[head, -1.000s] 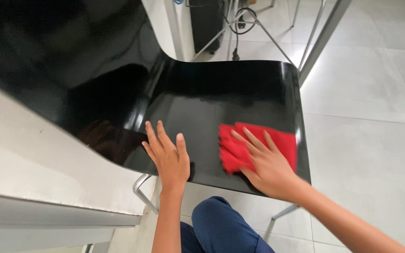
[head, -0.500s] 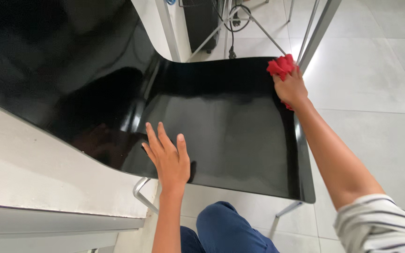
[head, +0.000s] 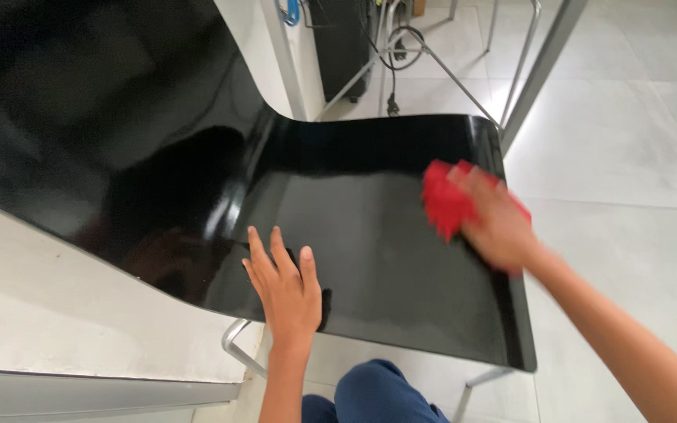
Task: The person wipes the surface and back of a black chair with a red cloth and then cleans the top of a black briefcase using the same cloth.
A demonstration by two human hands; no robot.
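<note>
A glossy black chair (head: 354, 211) with a curved seat and back fills the view. My left hand (head: 285, 283) lies flat on the near edge of the seat, fingers spread. My right hand (head: 497, 223) presses a red cloth (head: 442, 200) on the right side of the seat; both are blurred by motion. The cloth sticks out to the left from under my fingers.
Light grey floor tiles (head: 628, 149) lie to the right. Metal chair legs (head: 526, 70) and a black cable with a plug (head: 392, 94) stand beyond the seat. A pale wall or panel (head: 56, 313) is on the left. My blue-clad knee (head: 378, 395) is below.
My right hand swept the red cloth from the near right of the seat to its far right corner, then back toward the middle right. My left hand stayed put.
</note>
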